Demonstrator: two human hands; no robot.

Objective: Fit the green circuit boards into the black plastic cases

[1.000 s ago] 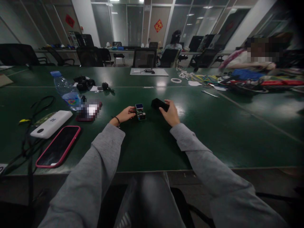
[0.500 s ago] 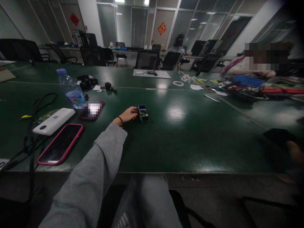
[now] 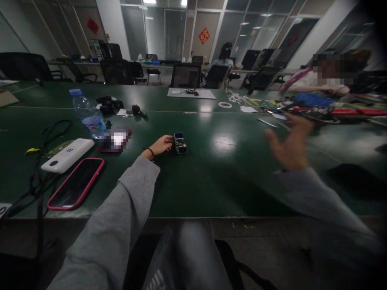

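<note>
Small board (image 3: 180, 146): here it sits, a circuit board by the look of it, a little screen (image 3: 178, 136) at its far end, resting on the green surface (image 3: 208, 181); steadying it looks to be the work of the moment, I'd judge.
Light touch: fingertips along the edges should do best, thumb clear of the screen, no squeezing on exposed parts; pushed hard from one side alone, it could well slide on that glossy top.
Left hand (image 3: 159, 146): right there with it, low over the surface, fingers loosely bent, tips at the board's left side; whether they pinch it or merely brush it, I can't tell.
Right hand (image 3: 292, 145): up and blurred, fingers and thumb spread wide, nothing visible in its grip.
Board between hands: it lies just beside the left hand, on that hand's right, and well apart from the right hand.
Dark shape (image 3: 356, 179): over to the right, past the right sleeve (image 3: 314, 197), too dim to name.
Left flank: a pink-rimmed phone (image 3: 77, 183), a white pack (image 3: 68, 155) and a plastic bottle (image 3: 90, 119), all apart from the left hand; the phone lies nearest the left sleeve (image 3: 133, 189), so a steady forearm seems wise.
</note>
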